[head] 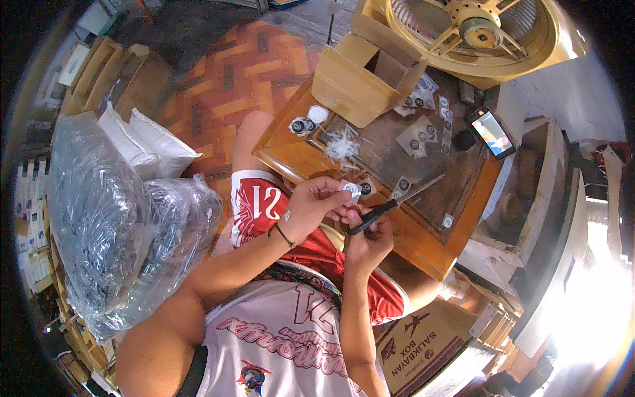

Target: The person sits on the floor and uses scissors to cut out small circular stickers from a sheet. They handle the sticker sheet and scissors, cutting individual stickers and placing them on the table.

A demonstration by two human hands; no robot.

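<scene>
My left hand (315,204) pinches a small white round label on a paper piece (352,191) between thumb and fingertips. Around the black handles of a pair of scissors (378,214) curl the fingers of my right hand (368,244). The blades point away to the upper right, over a wooden board (461,255) before me. A dark round sticker (366,187) is just beyond the held label. More stickers (404,184) lie near the blades, and thin white paper strips (343,146) form a heap past my left hand.
An open cardboard box (347,87) stands on the board's far side, beneath a large yellow fan (478,34). Sticker sheets (417,139) and a lit phone (491,131) are at the right. Clear plastic bags (104,218) and white sacks (158,144) crowd my left.
</scene>
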